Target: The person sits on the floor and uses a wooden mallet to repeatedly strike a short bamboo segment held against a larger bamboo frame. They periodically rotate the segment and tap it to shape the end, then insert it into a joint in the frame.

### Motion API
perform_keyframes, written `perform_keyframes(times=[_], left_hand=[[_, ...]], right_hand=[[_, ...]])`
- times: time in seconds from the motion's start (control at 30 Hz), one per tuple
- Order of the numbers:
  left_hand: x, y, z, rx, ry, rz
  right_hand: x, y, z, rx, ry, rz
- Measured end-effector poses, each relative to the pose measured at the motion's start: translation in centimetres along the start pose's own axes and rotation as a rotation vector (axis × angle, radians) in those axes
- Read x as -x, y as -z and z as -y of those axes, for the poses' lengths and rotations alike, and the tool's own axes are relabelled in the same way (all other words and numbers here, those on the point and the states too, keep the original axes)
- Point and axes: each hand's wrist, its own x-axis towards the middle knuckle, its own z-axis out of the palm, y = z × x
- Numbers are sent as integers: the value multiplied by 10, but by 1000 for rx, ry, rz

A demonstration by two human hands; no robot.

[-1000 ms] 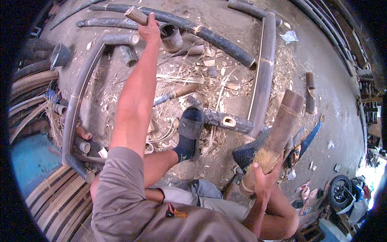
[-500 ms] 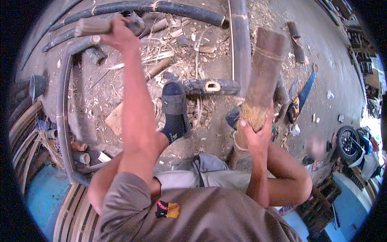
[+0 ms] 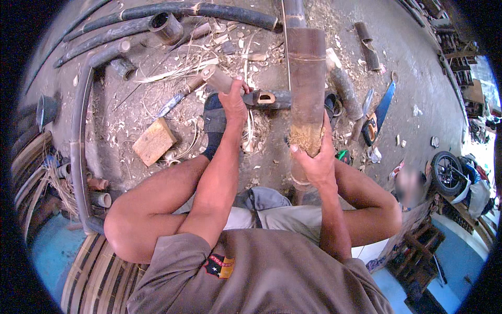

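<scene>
My left hand [image 3: 234,104] is closed round a short, pale brown wooden cylinder [image 3: 218,79], held above my shoe and the dark bamboo piece [image 3: 282,99] that has an oval hole cut in it. My right hand [image 3: 318,159] grips a thick brown bamboo tube [image 3: 307,78] low down, thumb on the near side. The tube stands out away from me, and a band of frayed yellowish fibres circles it just above my thumb. The fingers behind the tube are partly hidden. A gap separates the cylinder from the tube.
Shavings litter the floor. At left lie a wood block [image 3: 154,141] and a bladed tool [image 3: 175,99]; at right, a blue-bladed saw [image 3: 386,112] and a bamboo length [image 3: 343,86]. Long dark bamboo poles [image 3: 172,10] lie at the back. A wheel [image 3: 448,172] is far right.
My left hand has swung from the far left inward and nearer me with the wooden cylinder. The bamboo tube in my right hand has shifted left and now stands straighter.
</scene>
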Motion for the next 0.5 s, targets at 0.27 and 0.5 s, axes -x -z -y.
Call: perform_keyframes(times=[0.27, 0.5], left_hand=[[-3, 6, 13, -130, 13, 8], [1, 9, 33, -191, -126, 20]], right_hand=[[-23, -1, 34, 17, 36, 44], [-92, 1, 84, 638, 382, 262]])
